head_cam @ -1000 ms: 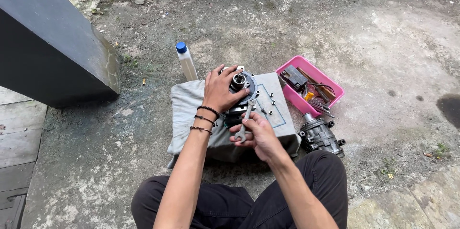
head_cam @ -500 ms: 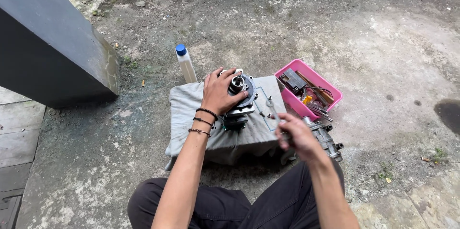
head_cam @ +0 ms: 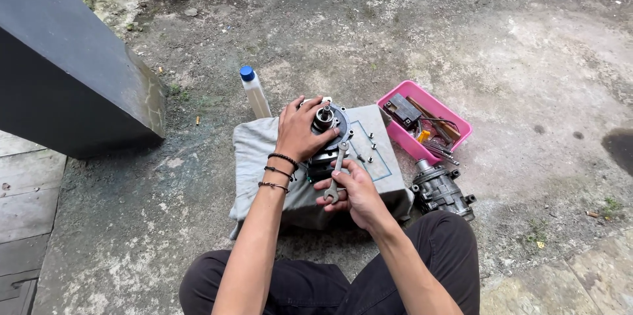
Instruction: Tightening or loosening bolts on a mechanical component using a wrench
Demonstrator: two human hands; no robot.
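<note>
Your left hand [head_cam: 300, 131] clamps the compressor part [head_cam: 328, 131] on the grey cloth [head_cam: 257, 157] — right hand [head_cam: 353, 188] grips a spanner [head_cam: 336, 173] just near of it.

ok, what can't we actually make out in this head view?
- Where the wrench head bites: too small, right hand partly covers it.
- Lower body of the round part: left hand hides it.
- Pink tray contents: tangled, too small.
- Loose bolts: too small to count surely.

Wrench [head_cam: 337, 173]: bare metal, dull sheen. Compressor part [head_cam: 328, 131]: dark metal, matt. Cloth [head_cam: 257, 157]: grey fabric, creased. Tray [head_cam: 394, 131]: pink plastic, glossy. Ground [head_cam: 461, 44]: rough concrete.
</note>
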